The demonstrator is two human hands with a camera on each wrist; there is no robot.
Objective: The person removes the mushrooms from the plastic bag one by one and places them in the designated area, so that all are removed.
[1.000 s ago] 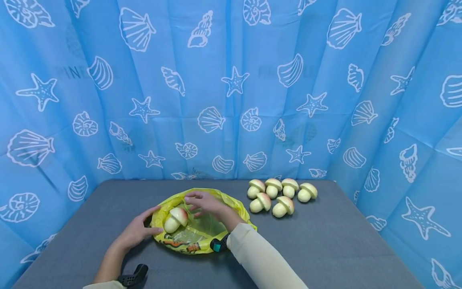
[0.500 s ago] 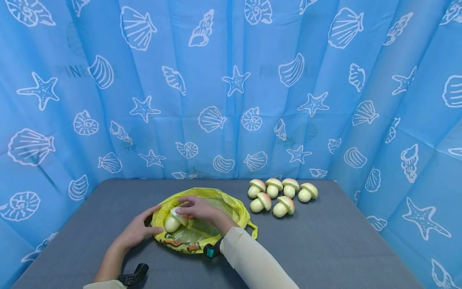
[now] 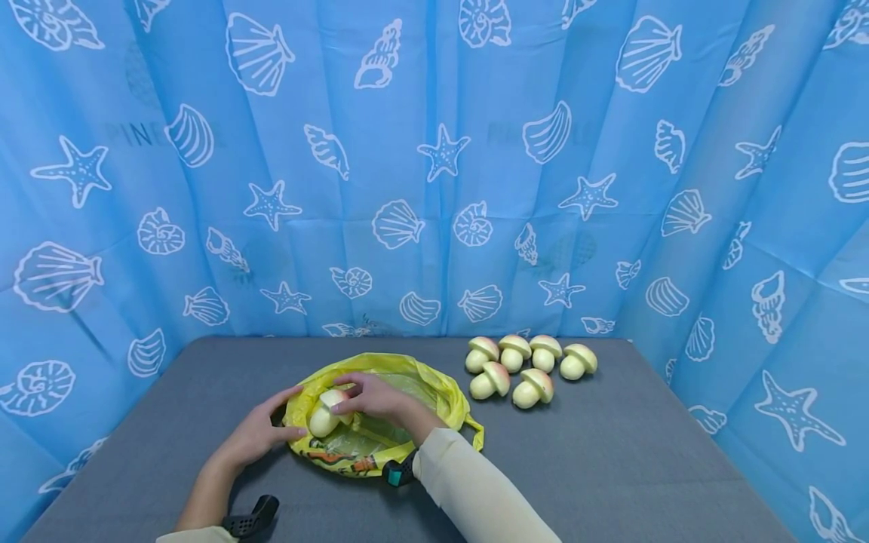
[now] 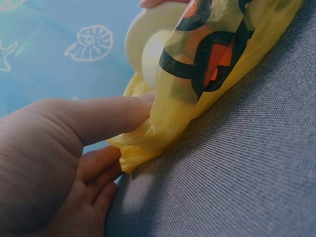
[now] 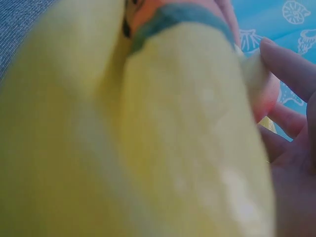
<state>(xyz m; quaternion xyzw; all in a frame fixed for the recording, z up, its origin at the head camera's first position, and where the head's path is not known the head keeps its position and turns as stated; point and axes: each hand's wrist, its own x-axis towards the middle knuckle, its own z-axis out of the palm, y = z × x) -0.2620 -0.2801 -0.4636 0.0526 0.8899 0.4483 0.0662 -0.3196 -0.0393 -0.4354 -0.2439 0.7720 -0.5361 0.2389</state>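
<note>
In the head view a yellow plastic bag point(image 3: 434, 381) lies on its side with its mouth spread wide. A cream toy mushroom point(image 3: 323, 422) with a pink-tinged cap sits inside the bag's left end. My right hand point(image 3: 376, 397) reaches into the bag and holds the cap between thumb and fingers. The right wrist view has the cap point(image 5: 266, 94) against the thumb and fingers, partly hidden behind blurred yellow plastic. With its thumb on the plastic and fingers behind, my left hand point(image 3: 254, 436) grips the bag's left edge, also visible in the left wrist view.
Several more toy mushrooms point(image 3: 532, 388) stand or lean in a group right of the bag. They rest on a grey cloth-covered table point(image 3: 631, 460). A blue curtain point(image 3: 441, 188) with white shell prints hangs behind the table.
My right hand has moved left and down onto the mushroom's cap, and its fingers have closed around it. The left hand stays at the bag's edge.
</note>
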